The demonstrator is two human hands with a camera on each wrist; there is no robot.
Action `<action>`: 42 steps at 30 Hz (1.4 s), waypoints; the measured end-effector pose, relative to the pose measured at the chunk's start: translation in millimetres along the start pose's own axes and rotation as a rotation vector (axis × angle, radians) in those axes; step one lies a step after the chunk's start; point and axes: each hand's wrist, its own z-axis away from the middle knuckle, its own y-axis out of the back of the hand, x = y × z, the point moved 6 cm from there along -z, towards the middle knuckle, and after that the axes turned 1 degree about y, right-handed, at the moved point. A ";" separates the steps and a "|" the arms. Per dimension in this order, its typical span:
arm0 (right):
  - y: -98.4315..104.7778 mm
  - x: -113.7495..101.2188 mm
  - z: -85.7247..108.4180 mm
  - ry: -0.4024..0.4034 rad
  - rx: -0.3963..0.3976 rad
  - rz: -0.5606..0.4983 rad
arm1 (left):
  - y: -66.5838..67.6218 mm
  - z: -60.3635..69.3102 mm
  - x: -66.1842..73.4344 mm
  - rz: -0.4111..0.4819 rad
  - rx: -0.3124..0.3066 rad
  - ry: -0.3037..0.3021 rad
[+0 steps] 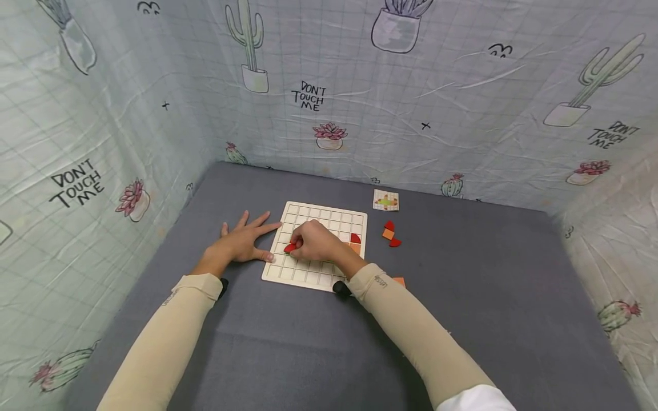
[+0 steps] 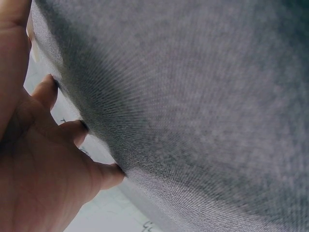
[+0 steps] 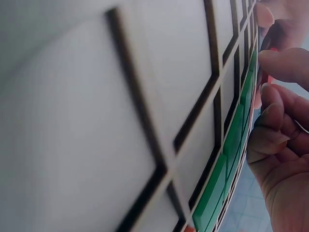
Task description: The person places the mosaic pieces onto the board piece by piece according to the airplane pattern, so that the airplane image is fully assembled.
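Note:
A pale wooden grid board lies on the dark grey cloth. My right hand is over its left half and pinches a red quarter-circle tile at one of the cells. In the right wrist view, green tiles sit in a row of cells beside that hand; from the head view the hand hides most of them. Another red quarter-circle tile and an orange square tile sit at the board's right side. With fingers spread, my left hand rests at the left edge, thumb and index finger touching the board.
Right of the board lie a loose red tile, an orange square and a second loose red tile. A small pattern card is behind them. Another orange piece shows beside the right forearm. Printed curtains surround the table.

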 end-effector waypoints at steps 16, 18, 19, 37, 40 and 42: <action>-5.9 -9.7 -10.7 -0.003 -0.027 0.006 | -0.6 -0.9 -0.1 -0.023 0.009 -0.008; -7.0 -10.4 -12.3 -0.007 -0.032 0.016 | -0.4 -0.7 -0.6 -0.023 0.007 -0.007; -7.6 -10.6 -13.1 -0.009 -0.036 0.020 | -0.4 -0.7 -0.7 -0.022 0.006 -0.007; -12.2 -12.3 -17.1 -0.035 -0.041 0.036 | 0.2 -0.7 -1.1 -0.015 0.003 -0.013; -11.5 -13.2 -16.7 -0.032 -0.035 0.035 | 0.9 -0.4 -0.7 -0.014 0.005 -0.013; -11.3 -13.4 -16.4 -0.035 -0.035 0.033 | 1.0 -0.2 -0.7 -0.016 0.003 -0.013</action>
